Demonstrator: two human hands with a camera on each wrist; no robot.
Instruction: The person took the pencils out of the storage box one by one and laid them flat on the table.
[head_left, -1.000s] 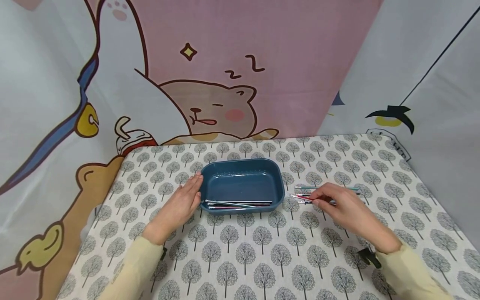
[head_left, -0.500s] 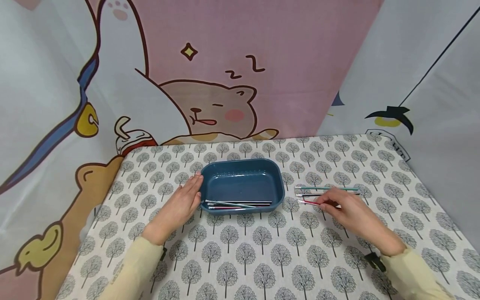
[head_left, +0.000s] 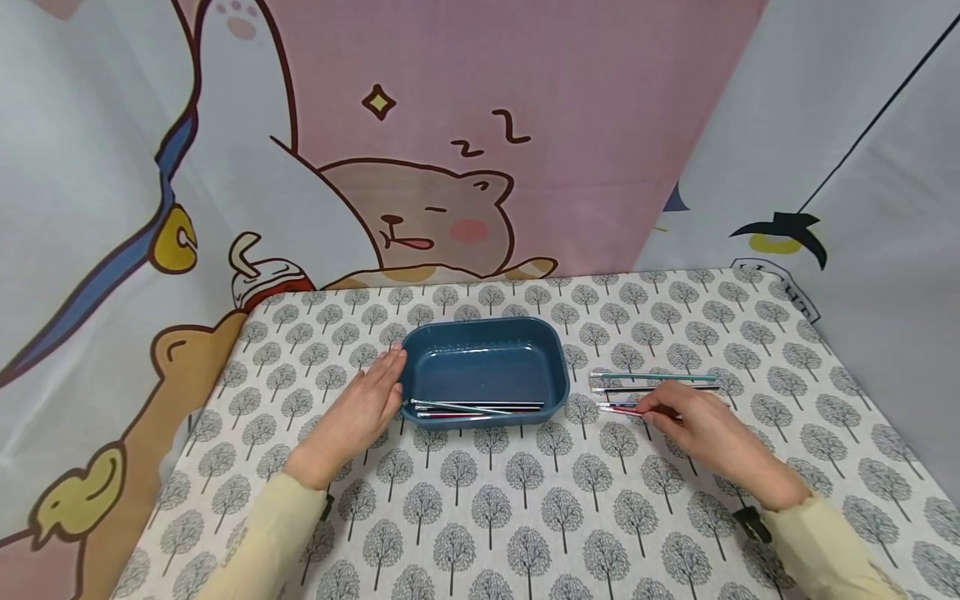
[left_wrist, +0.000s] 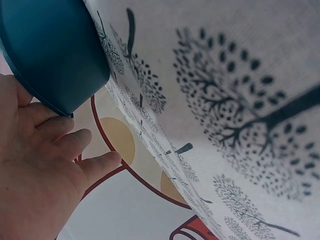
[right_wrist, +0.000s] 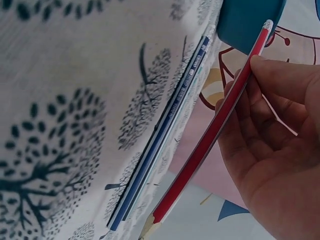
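Note:
My right hand pinches a red pencil between thumb and fingers. Its white eraser end points left toward the blue plastic tray, and the sharpened tip shows low in the right wrist view. The pencil hangs over the tablecloth beside a blue pencil. Behind them lie a black pencil and a teal pencil, roughly parallel. My left hand rests with straight fingers against the tray's left outer wall. Several pencils lie inside along the tray's near wall.
A white cloth printed with grey trees covers the table. Curtains with cartoon animals stand behind it and along both sides. The tray sits near the middle, left of the loose pencils.
My right hand has moved right and slightly nearer with the red pencil, away from the tray. More of the loose pencils shows now. My left hand stays on the tray.

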